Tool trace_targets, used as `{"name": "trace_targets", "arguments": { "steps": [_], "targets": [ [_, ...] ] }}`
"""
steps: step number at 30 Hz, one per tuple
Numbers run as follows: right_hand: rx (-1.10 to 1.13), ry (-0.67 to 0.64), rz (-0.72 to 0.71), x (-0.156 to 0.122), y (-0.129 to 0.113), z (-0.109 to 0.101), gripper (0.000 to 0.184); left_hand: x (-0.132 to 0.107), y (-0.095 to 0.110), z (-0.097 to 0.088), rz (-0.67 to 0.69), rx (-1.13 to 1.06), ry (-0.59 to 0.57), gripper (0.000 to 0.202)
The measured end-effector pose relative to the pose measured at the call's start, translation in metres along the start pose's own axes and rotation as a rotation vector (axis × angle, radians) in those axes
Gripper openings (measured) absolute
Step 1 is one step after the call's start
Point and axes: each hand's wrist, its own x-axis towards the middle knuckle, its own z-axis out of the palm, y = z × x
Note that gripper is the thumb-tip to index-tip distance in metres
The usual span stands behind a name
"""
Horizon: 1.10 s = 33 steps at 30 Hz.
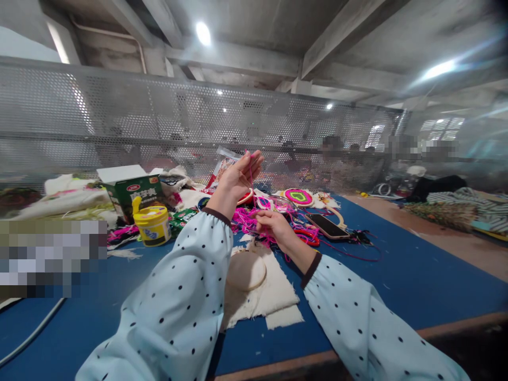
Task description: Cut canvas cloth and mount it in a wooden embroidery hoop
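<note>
My left hand (243,172) is raised above the heap of things, thumb and finger pinching a strand of bright pink yarn (251,174) that hangs down from it. Lower and to the right, my right hand (273,225) has its fingers pinched together beside the tangled pink yarn pile (244,221); what sits between the fingertips is too small to make out. Below both hands, an embroidery hoop (246,271) with plain cream cloth stretched in it lies on the blue table. Its loose frayed cloth (280,286) spreads out around it.
To the left stand a yellow tub (151,226) and an open green box (135,193). A phone (327,226) lies at the right near a pink and green hooped piece (298,197). Behind everything rises a perforated metal screen (190,116). A white cable (34,334) runs at lower left.
</note>
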Motion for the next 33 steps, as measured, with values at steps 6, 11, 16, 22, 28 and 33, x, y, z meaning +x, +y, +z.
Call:
{"name": "trace_targets", "arguments": {
  "steps": [6,11,16,22,28,33],
  "targets": [
    [-0.125,0.102,-0.104,0.005,-0.017,-0.021,0.022,0.002,0.004,-0.005,0.056,0.089,-0.023,0.017],
    [-0.238,0.118,-0.206,0.01,-0.028,-0.044,0.019,0.002,0.002,-0.004,0.069,0.127,-0.034,0.018],
    [-0.308,0.115,-0.235,0.016,-0.032,-0.066,0.016,0.0,-0.004,0.002,0.06,0.105,-0.04,0.018],
    [-0.538,0.139,-0.344,0.018,-0.039,-0.085,0.012,-0.002,-0.01,0.007,0.039,0.13,-0.059,0.018],
    [-0.647,0.21,-0.451,0.011,-0.05,-0.115,0.009,-0.002,-0.014,0.011,0.021,0.329,-0.144,0.026],
    [-0.63,0.475,-0.468,0.014,-0.047,-0.157,0.018,-0.009,-0.013,0.021,-0.037,0.573,-0.159,0.035]
  ]
}}
